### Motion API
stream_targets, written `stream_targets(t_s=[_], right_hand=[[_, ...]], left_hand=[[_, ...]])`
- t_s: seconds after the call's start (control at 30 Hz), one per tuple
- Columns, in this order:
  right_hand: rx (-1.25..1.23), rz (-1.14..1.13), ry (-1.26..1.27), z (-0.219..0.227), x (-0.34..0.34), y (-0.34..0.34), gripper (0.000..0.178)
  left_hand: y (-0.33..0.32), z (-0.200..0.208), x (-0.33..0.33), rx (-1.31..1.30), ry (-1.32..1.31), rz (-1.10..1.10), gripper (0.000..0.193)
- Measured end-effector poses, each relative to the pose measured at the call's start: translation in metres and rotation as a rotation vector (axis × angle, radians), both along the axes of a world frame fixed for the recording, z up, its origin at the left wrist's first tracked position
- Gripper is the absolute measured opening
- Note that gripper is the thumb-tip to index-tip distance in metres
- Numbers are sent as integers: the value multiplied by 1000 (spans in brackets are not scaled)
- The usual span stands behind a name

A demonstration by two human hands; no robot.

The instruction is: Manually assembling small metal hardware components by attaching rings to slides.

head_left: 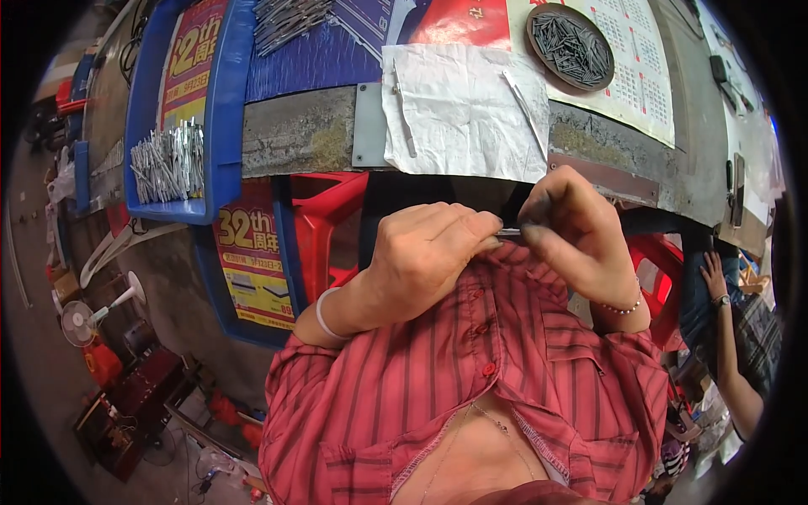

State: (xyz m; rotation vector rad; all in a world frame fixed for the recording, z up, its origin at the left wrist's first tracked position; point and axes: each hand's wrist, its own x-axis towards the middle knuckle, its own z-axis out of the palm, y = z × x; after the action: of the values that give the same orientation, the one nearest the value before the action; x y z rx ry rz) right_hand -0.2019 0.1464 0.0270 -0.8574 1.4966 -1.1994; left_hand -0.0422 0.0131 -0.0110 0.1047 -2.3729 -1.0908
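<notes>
A thin metal rod [510,231] is held between the closed fingers [471,227] of the left hand [421,252] and right hand [582,227], white paper [459,109] being spread on the worktop [295,130] beyond them.

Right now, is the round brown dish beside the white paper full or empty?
Not empty: dark, slender pieces cover most of the round brown dish; how deep they lie, I cannot tell.

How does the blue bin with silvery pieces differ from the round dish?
Shape: the blue bin is long and straight-sided, the dish round. Colour: bin blue, dish brown. Contents: the bin's slim pieces look bright silver, the dish's pieces dark grey. Both hold many loose slim pieces.
</notes>
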Motion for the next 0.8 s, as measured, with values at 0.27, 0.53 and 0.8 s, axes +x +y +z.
stream_targets(t_s=[0.27,0.53,0.8], right_hand=[[-128,-39,256,-22,0,6,6],[-102,-62,231,-22,-1,5,8],[-117,-100,125,-28,-8,8,12]], left_hand=[[1,11,1,-55,-128,24,25],[6,9,-7,-185,-127,65,27],[7,10,-18,-314,-80,52,19]])
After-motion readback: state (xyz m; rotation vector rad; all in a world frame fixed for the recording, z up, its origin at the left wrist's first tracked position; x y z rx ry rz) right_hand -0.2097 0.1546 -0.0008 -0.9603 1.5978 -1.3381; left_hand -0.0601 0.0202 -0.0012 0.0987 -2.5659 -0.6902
